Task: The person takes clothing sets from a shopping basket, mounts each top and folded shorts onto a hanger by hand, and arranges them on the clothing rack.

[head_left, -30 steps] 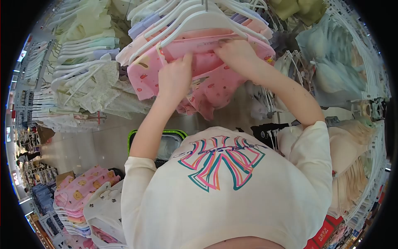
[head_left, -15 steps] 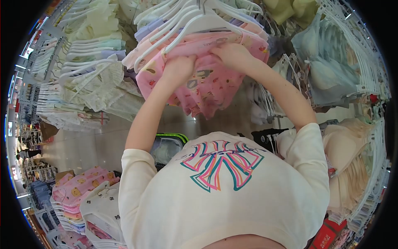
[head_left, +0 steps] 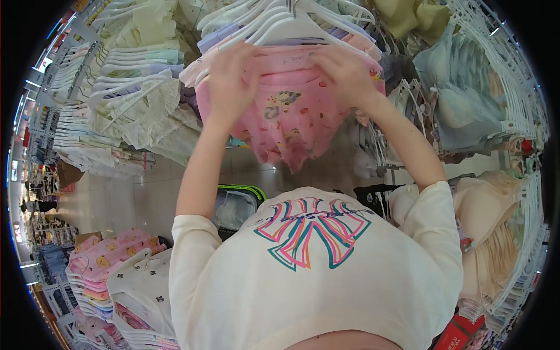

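As left hand and right hand overlap pink printed garment, fingers blurred (can't tell if pinching)

hands: 2 | handled garment: 1 | worn T-shirt: 1 | green-rimmed container: 1

Pink printed thin-fabric garment, 1, on white hanger at front of packed row. Bare left hand and bare right hand, 2 in all, at opposite sides of its neckline; fingers blurred, grip unclear. White lacy garments, hung to the left. Pale blue garments, hung to the right. Green-rimmed black container, 1, below, near the left forearm.
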`<state>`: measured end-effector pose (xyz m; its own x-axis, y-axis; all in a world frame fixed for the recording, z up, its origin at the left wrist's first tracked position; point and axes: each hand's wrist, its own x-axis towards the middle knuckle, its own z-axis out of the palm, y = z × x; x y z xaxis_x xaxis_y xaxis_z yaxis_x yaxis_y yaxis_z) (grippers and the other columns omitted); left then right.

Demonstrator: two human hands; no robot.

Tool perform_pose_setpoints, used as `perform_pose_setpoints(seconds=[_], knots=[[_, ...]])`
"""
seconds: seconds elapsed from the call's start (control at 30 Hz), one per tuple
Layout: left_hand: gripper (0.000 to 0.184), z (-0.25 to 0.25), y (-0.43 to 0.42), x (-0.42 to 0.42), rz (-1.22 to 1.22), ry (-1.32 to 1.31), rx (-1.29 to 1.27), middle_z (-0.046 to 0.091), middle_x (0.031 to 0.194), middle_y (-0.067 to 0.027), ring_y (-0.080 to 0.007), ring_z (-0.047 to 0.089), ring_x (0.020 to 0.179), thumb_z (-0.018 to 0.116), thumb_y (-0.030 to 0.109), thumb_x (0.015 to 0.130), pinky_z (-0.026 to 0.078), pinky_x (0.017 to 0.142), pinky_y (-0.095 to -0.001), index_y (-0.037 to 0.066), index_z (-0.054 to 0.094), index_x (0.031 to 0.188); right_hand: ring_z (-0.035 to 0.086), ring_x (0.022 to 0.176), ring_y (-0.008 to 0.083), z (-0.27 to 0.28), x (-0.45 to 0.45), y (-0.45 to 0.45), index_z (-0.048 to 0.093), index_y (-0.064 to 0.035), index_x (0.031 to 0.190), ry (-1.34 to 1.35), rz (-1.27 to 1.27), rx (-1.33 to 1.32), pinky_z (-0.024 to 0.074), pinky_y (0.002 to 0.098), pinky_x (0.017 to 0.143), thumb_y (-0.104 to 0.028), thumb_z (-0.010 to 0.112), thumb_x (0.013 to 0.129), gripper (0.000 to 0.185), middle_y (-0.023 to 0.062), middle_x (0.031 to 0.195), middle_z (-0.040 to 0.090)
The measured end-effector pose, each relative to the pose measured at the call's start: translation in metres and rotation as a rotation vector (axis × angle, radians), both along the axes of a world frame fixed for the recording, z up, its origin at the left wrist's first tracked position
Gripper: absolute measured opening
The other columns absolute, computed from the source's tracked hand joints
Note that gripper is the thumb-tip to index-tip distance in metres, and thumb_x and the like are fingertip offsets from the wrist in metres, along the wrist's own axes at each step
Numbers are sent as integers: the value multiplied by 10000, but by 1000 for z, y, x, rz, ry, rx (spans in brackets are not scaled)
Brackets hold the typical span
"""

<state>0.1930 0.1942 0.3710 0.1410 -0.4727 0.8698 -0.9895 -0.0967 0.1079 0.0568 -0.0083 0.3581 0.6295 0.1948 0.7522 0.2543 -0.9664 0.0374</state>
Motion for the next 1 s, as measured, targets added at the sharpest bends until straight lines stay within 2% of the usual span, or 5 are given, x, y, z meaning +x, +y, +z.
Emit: perform_pose_setpoints(seconds=[0.17,0.27,0.4,0.8,1.0], knots=[[199,-5,1,36,-31,426,90,607,889,-100,-222,577,725,642,147,785,458,654,-303,60,592,957,568,868,257,23,7,-23,601,-70,973,-144,-137,136,457,352,732,-182,604,791,214,84,899,611],[164,-8,3,33,66,156,180,596,827,-84,-194,536,609,632,150,801,434,576,-283,50,598,927,577,794,254,14,8,-30,589,-65,1003,30,-126,258,455,333,695,-207,600,820,232,88,859,613],[168,-17,2,30,49,311,107,560,724,-62,-187,517,601,643,183,784,428,551,-304,53,605,883,592,757,270,-4,7,-34,571,-112,988,343,-225,487,453,376,668,-299,545,846,237,76,799,621],[149,-14,3,38,17,468,165,536,669,-46,-150,480,569,643,164,786,398,528,-274,75,622,905,573,686,271,-4,9,-32,565,-110,1000,297,-226,465,455,367,627,-248,524,861,200,93,748,599],[158,-9,4,40,-24,465,157,535,668,-32,-127,453,545,652,163,782,387,516,-260,76,632,913,576,737,193,10,14,-41,606,-58,992,-164,-132,526,468,297,674,-186,611,801,230,72,863,616]])
